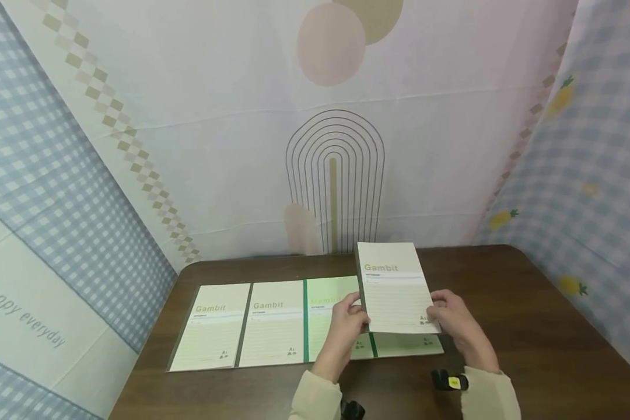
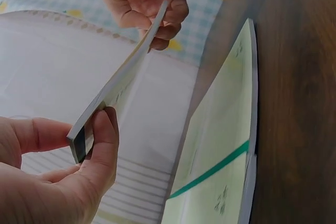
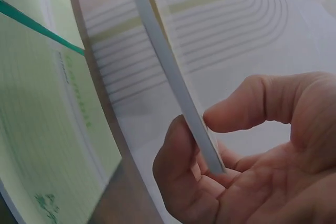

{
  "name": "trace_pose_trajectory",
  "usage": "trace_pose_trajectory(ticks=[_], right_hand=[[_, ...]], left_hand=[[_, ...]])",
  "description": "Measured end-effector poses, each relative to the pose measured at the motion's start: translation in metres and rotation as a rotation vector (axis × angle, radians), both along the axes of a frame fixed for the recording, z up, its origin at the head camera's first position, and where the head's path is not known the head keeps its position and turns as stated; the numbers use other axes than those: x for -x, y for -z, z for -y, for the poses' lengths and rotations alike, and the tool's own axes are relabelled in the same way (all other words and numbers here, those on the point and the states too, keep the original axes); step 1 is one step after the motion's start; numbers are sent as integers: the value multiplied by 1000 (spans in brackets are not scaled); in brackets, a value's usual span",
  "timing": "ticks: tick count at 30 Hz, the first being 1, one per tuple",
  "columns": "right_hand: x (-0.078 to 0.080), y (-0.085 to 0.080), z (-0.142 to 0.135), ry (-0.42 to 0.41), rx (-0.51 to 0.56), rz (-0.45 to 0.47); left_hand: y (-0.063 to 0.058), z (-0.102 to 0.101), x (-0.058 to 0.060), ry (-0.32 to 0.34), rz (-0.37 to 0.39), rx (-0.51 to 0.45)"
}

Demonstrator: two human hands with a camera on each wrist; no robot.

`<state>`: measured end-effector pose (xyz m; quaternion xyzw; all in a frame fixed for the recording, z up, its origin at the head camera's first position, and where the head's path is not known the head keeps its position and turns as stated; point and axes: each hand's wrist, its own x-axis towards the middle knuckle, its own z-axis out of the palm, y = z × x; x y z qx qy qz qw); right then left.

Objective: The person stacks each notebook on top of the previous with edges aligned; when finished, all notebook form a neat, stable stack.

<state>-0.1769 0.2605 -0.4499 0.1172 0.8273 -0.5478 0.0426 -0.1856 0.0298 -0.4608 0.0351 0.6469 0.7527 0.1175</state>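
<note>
A cream notebook with a dark spine and "Gambit" on its cover (image 1: 394, 297) is held up above the table, tilted, between both hands. My left hand (image 1: 343, 326) pinches its lower spine side, thumb on one face and fingers on the other, as the left wrist view shows. On the opposite edge, near the lower corner, my right hand (image 1: 459, 324) pinches it between thumb and curled fingers. Beneath it, two green-spined notebooks (image 2: 215, 108) lie side by side, partly hidden by the raised one and my left hand.
Two cream notebooks with dark spines, one at the far left (image 1: 210, 326) and one beside it (image 1: 273, 326), continue the row on the brown wooden table (image 1: 530, 326). A patterned cloth (image 1: 231, 175) hangs behind the table, with checked cloth at both sides.
</note>
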Motion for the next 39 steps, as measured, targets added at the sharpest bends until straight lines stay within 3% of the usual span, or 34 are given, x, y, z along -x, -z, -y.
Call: trace_pose_trajectory(ticks=[8,15,25,31,35,39], right_hand=[[3,1,16,-41,-14,5],[2,-1,24,-81,25,-49],[2,2,39,-97,123,-59],[5,3,50,-104,133,-73],[4,8,57,-83,137,-54],[2,12,65,-114,159,-63]], left_hand=[[-4,18,-1,-45,-1,44],[-7,32,-2,-58,-16,50],[-6,62,-10,-9,-66,80],[-3,78,-7,25,-96,86],[0,88,-8,48,-79,103],[3,98,-9,46,-48,110]])
